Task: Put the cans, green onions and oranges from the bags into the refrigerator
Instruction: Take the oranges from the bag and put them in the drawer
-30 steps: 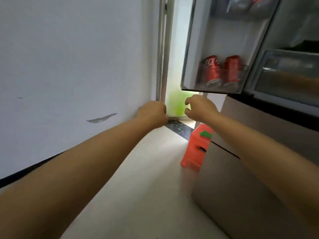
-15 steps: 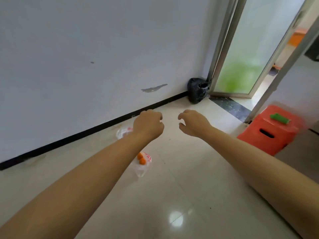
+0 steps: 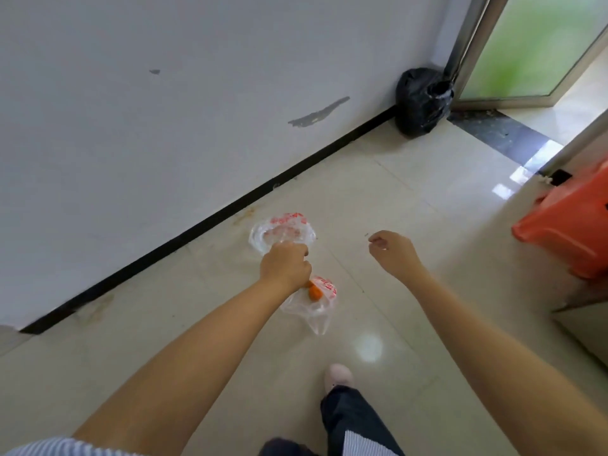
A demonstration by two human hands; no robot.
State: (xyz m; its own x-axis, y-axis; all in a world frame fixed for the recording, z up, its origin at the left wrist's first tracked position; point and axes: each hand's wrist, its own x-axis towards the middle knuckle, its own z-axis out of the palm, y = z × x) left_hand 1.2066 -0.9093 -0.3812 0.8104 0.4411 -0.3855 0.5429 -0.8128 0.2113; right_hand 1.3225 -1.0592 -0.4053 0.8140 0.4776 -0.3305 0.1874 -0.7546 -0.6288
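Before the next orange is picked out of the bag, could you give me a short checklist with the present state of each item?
1. Oranges left to move: ok, orange fruit shows in the near clear bag.
2. Left hand over that bag: ok.
3. Left hand free: cannot tell, fingers curled and seen from behind.
4. Right hand free: ok, loosely curled, holding nothing.
5. Far clear bag emptied: cannot tell, contents unclear.
6. Refrigerator open: cannot tell, out of view.
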